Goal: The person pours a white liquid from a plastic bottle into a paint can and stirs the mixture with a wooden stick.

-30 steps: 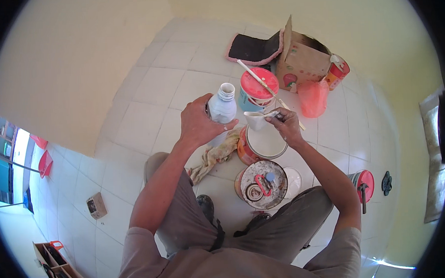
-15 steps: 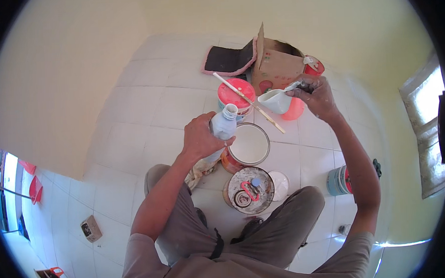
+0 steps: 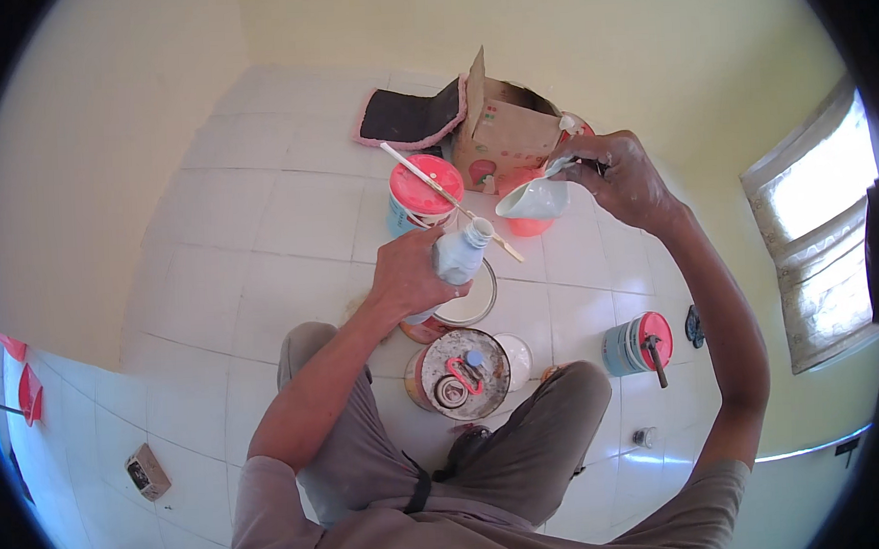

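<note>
My left hand is wrapped round a whitish plastic bottle, held with its uncapped mouth up and leaning right. Higher and to the right, my right hand pinches the narrow end of a white scoop-like plastic piece. Its wide lip points left toward the bottle mouth, apart from it. Under the bottle, partly hidden, is an open can of white paint. Nearer me stands a stained metal tin with a red handle and a blue cap on top.
A red-lidded bucket with a long stick across it stands beyond my left hand. Farther back are a cardboard box and a black mat. Another red-lidded bucket and a small jar are at right.
The view has swung right. The bottle has come closer to the scoop-like piece and leans more to the right. Both hands keep their hold.
</note>
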`<action>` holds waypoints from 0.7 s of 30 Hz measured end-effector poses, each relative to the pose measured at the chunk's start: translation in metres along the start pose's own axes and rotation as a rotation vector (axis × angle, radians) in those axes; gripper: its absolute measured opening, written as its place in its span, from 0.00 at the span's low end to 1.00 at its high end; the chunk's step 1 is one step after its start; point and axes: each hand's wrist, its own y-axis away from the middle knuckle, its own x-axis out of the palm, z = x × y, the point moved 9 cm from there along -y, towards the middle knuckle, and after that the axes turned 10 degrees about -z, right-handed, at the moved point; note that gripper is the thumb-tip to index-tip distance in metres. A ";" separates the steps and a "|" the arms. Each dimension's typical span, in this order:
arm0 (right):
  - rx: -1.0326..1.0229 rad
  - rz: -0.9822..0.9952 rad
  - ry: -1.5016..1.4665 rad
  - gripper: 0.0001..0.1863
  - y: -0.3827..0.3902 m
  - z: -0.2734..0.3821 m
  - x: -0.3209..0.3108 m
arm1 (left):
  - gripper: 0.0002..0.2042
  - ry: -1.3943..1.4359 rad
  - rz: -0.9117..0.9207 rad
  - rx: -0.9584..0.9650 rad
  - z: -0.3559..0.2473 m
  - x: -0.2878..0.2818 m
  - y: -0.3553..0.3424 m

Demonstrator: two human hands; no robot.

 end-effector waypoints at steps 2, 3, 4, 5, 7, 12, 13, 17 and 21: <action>-0.028 -0.003 0.029 0.06 0.002 0.000 0.003 | 0.34 -0.016 0.023 0.004 -0.003 0.003 -0.001; -0.060 -0.009 0.055 0.07 0.001 0.004 0.005 | 0.34 -0.006 0.038 0.007 -0.004 0.002 0.000; -0.062 -0.002 0.061 0.07 -0.001 0.008 0.006 | 0.34 0.005 0.054 0.010 -0.005 0.002 0.000; -0.113 -0.001 0.094 0.07 -0.002 0.015 0.007 | 0.34 0.012 0.051 0.006 -0.005 -0.001 0.000; -0.166 0.002 0.122 0.08 -0.001 0.021 0.010 | 0.34 -0.001 0.076 0.011 -0.006 0.000 0.001; -0.345 0.032 0.254 0.11 0.002 0.037 0.016 | 0.34 -0.018 0.045 0.067 -0.010 -0.001 0.003; -0.345 0.036 0.256 0.11 0.002 0.040 0.016 | 0.34 -0.024 0.063 0.069 -0.011 -0.001 0.003; -0.439 0.066 0.381 0.10 0.003 0.054 0.020 | 0.35 -0.024 0.081 0.054 -0.009 0.000 0.004; -0.496 0.083 0.422 0.10 0.005 0.057 0.024 | 0.37 -0.034 0.115 0.037 -0.009 0.002 0.005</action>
